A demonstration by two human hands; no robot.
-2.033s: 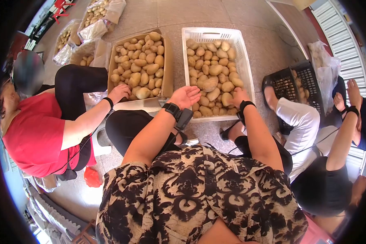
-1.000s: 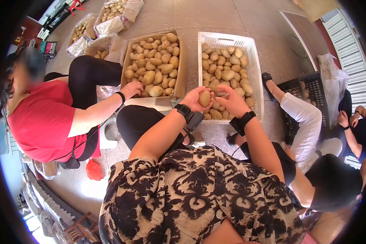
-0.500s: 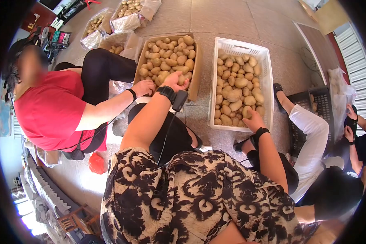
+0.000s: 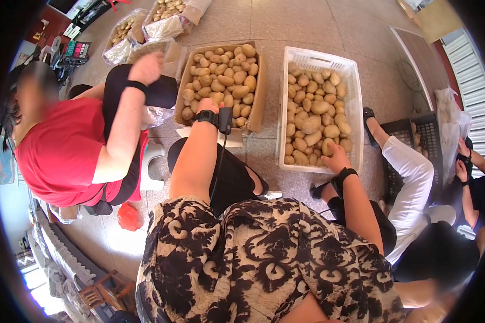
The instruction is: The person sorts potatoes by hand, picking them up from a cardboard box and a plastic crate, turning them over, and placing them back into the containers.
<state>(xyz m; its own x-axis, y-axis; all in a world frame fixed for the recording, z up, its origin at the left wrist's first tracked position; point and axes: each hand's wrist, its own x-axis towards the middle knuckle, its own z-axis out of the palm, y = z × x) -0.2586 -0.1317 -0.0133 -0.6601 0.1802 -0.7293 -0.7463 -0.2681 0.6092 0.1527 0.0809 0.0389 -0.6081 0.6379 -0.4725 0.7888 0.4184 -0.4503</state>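
My left hand (image 4: 208, 104) reaches into the near side of a cardboard box (image 4: 259, 99) heaped with potatoes (image 4: 226, 81). Its fingers are mostly hidden by the wrist and the back of the hand; a potato (image 4: 217, 98) lies right beside them. At the near right corner of a white plastic crate (image 4: 282, 121), my right hand (image 4: 337, 158) has its fingers closed around a potato (image 4: 327, 147). More potatoes (image 4: 311, 125) of mixed sizes fill that crate.
On the left sits a person in a red shirt (image 4: 64, 145), one hand (image 4: 146, 67) raised beside the box. Further potato boxes (image 4: 170, 11) stand beyond. A black crate (image 4: 409, 156) and a person in white trousers (image 4: 409, 167) are on the right. A red bag (image 4: 128, 216) lies on the floor.
My left hand has moved left and toward me within the box, away from the potato it held. The neighbour's hand has lifted from the box edge. My right hand stays put.
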